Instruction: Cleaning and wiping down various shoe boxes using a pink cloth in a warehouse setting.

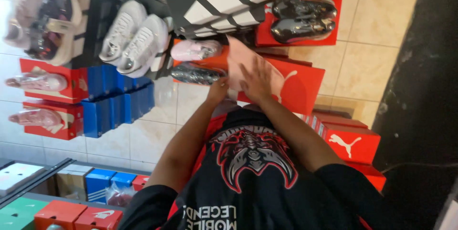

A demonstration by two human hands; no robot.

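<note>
From the head camera, the right hand (256, 81) lies spread flat on a pale pink sheet of wrapping paper (243, 60) draped over the open red cardboard shoe box (298, 87), while the left hand (218, 89) pinches the sheet's near edge just beside that box. The paper looks thin, light and easily torn, so it is best held at its edges and smoothed with a flat palm.

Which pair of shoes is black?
The shiny black pair lying on the red box at the top right. The other shoes are white or pink.
</note>
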